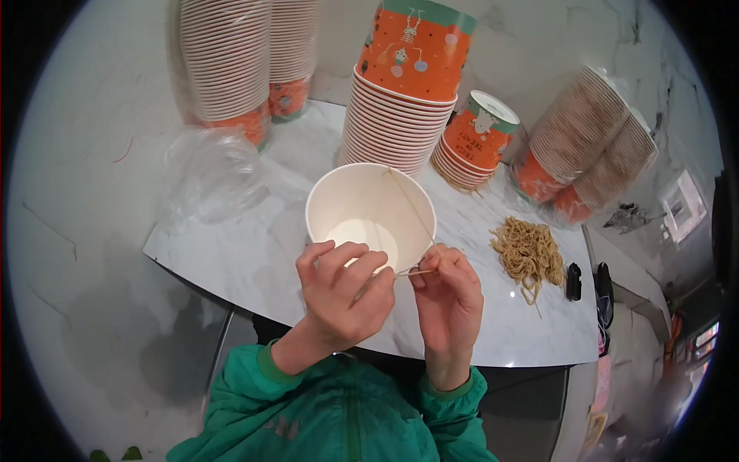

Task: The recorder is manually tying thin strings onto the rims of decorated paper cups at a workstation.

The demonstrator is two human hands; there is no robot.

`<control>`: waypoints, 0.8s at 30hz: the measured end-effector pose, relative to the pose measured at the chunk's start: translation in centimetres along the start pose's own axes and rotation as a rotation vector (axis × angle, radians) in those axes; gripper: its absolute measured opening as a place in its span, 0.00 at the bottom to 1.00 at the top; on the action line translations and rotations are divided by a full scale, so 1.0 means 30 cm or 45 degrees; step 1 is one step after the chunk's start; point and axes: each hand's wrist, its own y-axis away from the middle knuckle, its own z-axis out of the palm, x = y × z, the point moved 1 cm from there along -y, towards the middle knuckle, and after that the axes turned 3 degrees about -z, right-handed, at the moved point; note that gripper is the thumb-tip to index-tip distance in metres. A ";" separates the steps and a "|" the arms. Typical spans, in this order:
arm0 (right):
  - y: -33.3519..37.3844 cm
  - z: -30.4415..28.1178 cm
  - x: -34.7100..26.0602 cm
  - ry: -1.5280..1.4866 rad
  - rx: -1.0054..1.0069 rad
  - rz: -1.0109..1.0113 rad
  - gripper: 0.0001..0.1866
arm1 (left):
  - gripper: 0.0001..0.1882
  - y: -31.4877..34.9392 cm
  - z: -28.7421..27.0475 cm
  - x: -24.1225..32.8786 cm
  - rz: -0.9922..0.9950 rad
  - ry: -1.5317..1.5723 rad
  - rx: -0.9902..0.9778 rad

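A: Starting with the work in hand?

B: Listing one round, white-lined paper bucket (339, 202), standing apparently mouth up on the grey-veined white tabletop (231, 266), just beyond the hands. Adding one thin tan cord (413, 205), running from the far rim across the mouth to the near side.

A: Recording the fingers?

B: With the right hand (450, 300), pinching the cord between nearly closed thumb and forefinger. With the left hand (342, 300), fanning half-curled fingers over the near rim; meeting the cord near the thumb, but hiding the grip. Impossible to tell whether holding.

A: Counting as done?

B: Meeting the far rim with the cord; showing too little detail for confirming any knot. Perhaps counting as finished: a short inverted stack of orange paper buckets (477, 138), showing tan strands around the bottom rims.

A: Counting as left?

B: Apparently leaving the near side unfastened. Seemingly awaiting cord: a tall inverted stack of orange-and-green paper buckets (419, 58). Keeping in supply: a tangled heap of tan cords (529, 250).
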 end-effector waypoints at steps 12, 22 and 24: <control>-0.129 0.058 -0.243 -0.069 -0.015 0.226 0.07 | 0.14 -0.038 -0.042 -0.065 -0.105 0.222 -0.026; -0.027 -0.182 -0.157 -0.249 0.281 0.191 0.08 | 0.18 0.063 -0.034 -0.103 -0.144 0.213 -0.023; 0.056 -0.227 -0.067 -0.035 0.440 0.153 0.10 | 0.19 0.063 -0.020 -0.091 -0.053 0.114 -0.001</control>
